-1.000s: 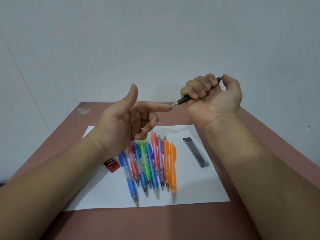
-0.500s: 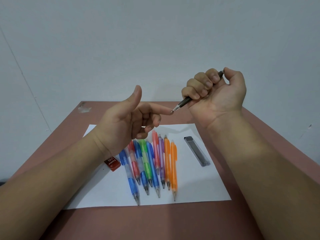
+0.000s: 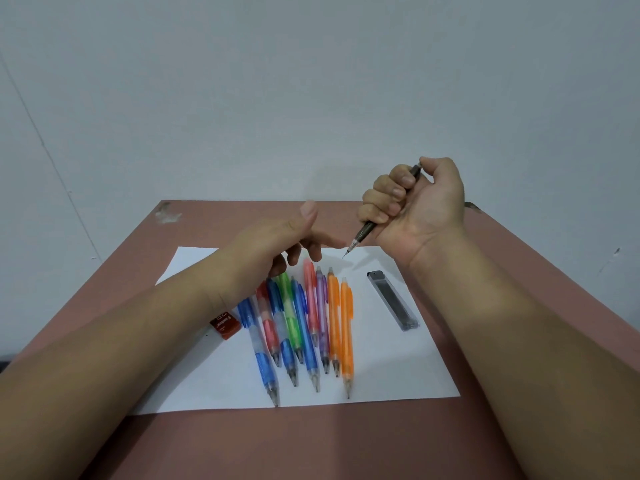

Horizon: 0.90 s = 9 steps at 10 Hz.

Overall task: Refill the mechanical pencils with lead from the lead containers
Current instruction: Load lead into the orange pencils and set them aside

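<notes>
Both our hands have dropped lower toward the table since a second ago, and our left forefinger, which was touching the tip of the dark pencil (image 3: 384, 206), now sits just beside it. We grip that pencil in a clenched right hand (image 3: 415, 206), tip slanting down-left over the white sheet (image 3: 398, 375), thumb on the button end. Our left hand (image 3: 273, 244) holds nothing, thumb up, forefinger extended, other fingers loosely curled. We judge this to be the check after loading: clicking lead out and testing it. Next the pencil needs setting down, and a fresh one picking from the row of coloured pencils (image 3: 304, 323), which lies below on the sheet, tips toward us. The clear lead case (image 3: 393, 301) lies to their right, well apart. A red lead container (image 3: 224, 324) lies at the sheet's left edge, beside our left wrist.
</notes>
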Each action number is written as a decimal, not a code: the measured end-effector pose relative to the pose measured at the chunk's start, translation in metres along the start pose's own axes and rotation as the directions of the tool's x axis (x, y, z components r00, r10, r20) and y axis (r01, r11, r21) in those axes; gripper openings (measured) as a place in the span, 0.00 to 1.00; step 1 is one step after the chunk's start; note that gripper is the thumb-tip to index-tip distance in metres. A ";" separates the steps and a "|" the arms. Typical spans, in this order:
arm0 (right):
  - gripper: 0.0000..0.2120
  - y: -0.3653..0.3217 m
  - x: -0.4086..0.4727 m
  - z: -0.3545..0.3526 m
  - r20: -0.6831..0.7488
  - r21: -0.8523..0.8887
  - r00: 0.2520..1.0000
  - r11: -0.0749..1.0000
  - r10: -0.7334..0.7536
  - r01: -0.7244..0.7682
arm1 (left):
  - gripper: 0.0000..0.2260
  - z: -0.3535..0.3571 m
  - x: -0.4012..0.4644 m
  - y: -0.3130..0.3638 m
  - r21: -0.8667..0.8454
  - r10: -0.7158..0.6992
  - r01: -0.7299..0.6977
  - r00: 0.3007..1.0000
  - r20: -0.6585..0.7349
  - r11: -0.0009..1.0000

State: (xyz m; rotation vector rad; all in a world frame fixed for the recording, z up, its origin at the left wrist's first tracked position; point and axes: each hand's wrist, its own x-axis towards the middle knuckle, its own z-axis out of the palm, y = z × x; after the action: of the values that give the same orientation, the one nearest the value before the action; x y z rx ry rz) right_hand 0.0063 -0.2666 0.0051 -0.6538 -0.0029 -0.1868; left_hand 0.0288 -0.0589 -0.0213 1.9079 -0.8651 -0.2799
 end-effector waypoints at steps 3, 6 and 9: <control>0.17 0.002 0.002 -0.003 -0.006 0.038 1.000 0.999 0.018 -0.018 | 0.34 0.001 0.000 -0.001 0.045 -0.018 0.019 1.000 -0.016 0.999; 0.18 0.001 0.000 0.000 0.012 0.061 1.000 0.998 0.021 -0.021 | 0.17 0.001 -0.003 0.000 0.119 -0.046 0.041 0.998 0.037 0.992; 0.17 0.001 -0.002 0.004 0.039 0.116 0.999 0.993 0.021 -0.025 | 0.11 0.004 0.004 -0.007 0.329 0.170 -0.152 0.985 -0.028 0.932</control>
State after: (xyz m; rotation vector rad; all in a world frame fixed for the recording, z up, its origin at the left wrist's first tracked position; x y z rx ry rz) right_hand 0.0043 -0.2632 0.0074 -0.5410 -0.0418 -0.1508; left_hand 0.0328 -0.0627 -0.0285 2.1199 -1.0757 0.0203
